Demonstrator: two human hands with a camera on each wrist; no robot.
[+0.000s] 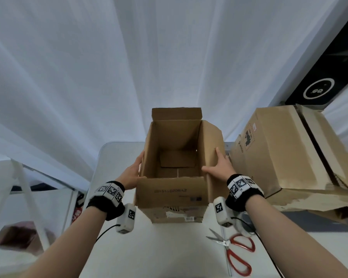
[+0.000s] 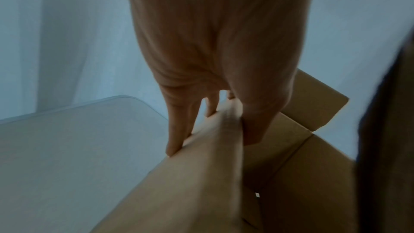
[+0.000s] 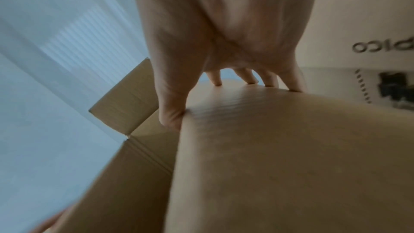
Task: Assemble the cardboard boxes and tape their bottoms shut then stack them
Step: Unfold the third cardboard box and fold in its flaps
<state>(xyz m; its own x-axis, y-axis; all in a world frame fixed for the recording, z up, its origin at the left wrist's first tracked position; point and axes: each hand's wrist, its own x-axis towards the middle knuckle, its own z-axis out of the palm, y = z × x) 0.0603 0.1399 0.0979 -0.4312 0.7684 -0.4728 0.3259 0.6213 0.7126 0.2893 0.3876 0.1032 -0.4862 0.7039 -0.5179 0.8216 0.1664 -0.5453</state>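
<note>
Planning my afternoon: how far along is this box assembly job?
Done: the open brown cardboard box stands erected, bottom flaps folded in; tape not visible. In hand: left hand and right hand grip its sides. Left: stacking it, maybe on the large closed cardboard box.

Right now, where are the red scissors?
In the head view, the red scissors lie on the white table at the near right, just below the right hand and in front of the open cardboard box.
</note>
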